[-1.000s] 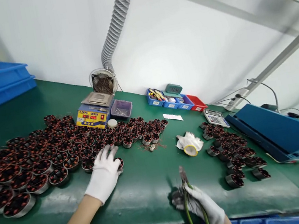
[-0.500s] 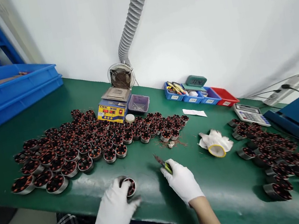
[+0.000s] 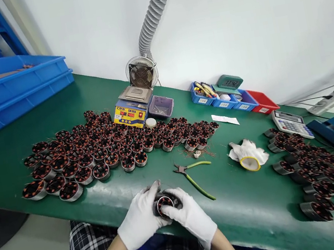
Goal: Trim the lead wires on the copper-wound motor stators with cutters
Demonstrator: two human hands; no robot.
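Note:
Between my white-gloved hands, at the table's front edge, is a motor stator (image 3: 164, 203), a metal ring with copper windings inside. My left hand (image 3: 141, 218) grips it from the left, its fingertips dark with dirt. From the right, my right hand (image 3: 189, 216) closes around it, the thumb lying over the ring's opening. Green-handled cutting pliers (image 3: 195, 176) lie spread on the table beyond my right hand. A large group of similar stators (image 3: 101, 171) stands at the left and middle of the table.
More stators (image 3: 316, 210) stand at the right. A white glove (image 3: 250, 155) lies near wire scraps and a small white piece (image 3: 197, 154). Behind are a yellow-fronted solder pot (image 3: 129, 116), a purple tray (image 3: 161, 106), small bins (image 3: 262, 104), a calculator (image 3: 292, 122) and blue crates (image 3: 19, 93).
My right hand has put down the pliers and moved left onto the stator. My left hand has lifted the stator and brought it nearer; both hands are now on it. The view has shifted slightly.

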